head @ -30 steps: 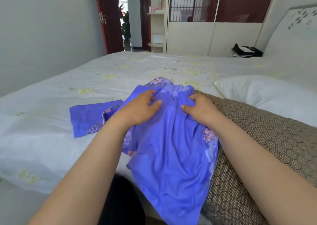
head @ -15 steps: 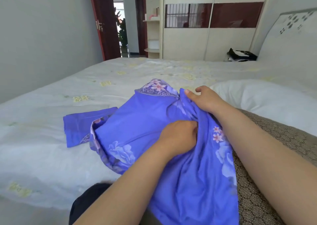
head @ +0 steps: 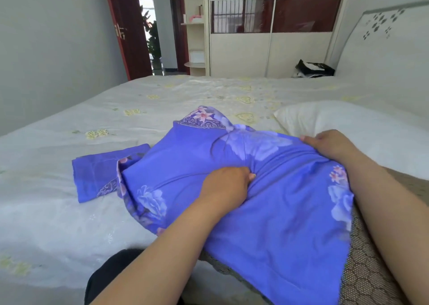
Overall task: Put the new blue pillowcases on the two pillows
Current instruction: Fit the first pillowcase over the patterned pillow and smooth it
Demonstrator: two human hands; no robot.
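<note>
Spread pillowcase (head: 267,200): violet-blue, with pale lilac flowers, small pink blossoms and a darker ornamental border at its far corner.
Folded pillowcase (head: 97,172): the same violet-blue, with a pale scrollwork motif at one corner.
Near pillow (head: 371,279): brown-grey, with a dark honeycomb pattern.
Far pillow (head: 348,123): plain white.
Bedsheet (head: 58,188): white, scattered with pale yellow heart and flower motifs.
Headboard (head: 383,49): off-white, grey edging, with a cluster of small dark grey petal shapes.
Wardrobe (head: 274,44): cream, with a glossy dark red band.
Door (head: 130,26): dark red.
Wall (head: 58,37): plain pale grey.
</note>
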